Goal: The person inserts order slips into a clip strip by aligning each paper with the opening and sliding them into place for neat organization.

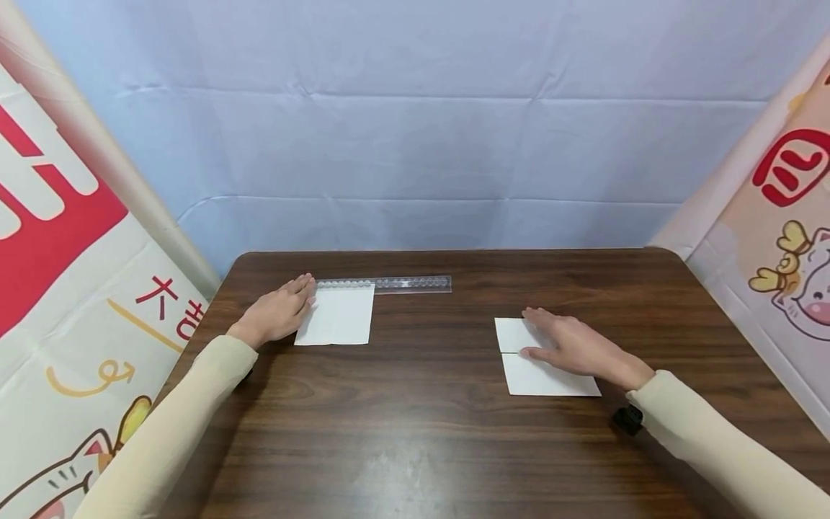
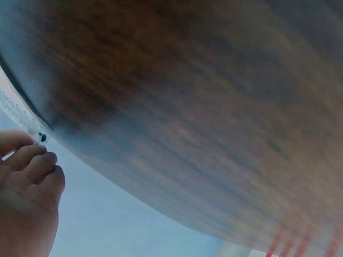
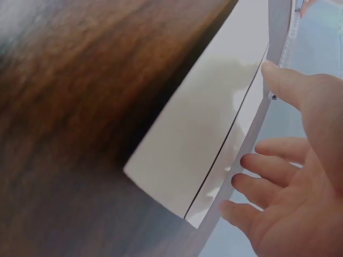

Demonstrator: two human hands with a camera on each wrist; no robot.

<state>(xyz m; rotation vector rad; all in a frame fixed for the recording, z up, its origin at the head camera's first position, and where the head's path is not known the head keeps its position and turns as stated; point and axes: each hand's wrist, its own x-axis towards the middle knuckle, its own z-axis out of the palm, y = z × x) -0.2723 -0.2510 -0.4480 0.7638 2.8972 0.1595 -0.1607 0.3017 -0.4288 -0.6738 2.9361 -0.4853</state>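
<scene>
My left hand (image 1: pixel 280 311) lies at the left edge of a square white sheet of paper (image 1: pixel 337 317), its fingers straight and together. Those fingertips are right at the left end of a clear plastic ruler (image 1: pixel 415 285), which overlaps the sheet's far edge. In the left wrist view the ruler (image 2: pixel 19 113) runs past the fingers of the left hand (image 2: pixel 29 182). On the right, my right hand (image 1: pixel 577 346) is spread over a folded white paper (image 1: pixel 528 375), thumb apart from the fingers. A dark straight line crosses the folded paper (image 3: pixel 182 118), near the thumb.
The brown wood-grain table (image 1: pixel 402 404) has rounded far corners. A pale blue cloth (image 1: pixel 415 144) hangs behind it. Printed cloths hang at left (image 1: pixel 84 303) and right (image 1: pixel 791 238). A small black device (image 1: pixel 627 419) sits at the right wrist.
</scene>
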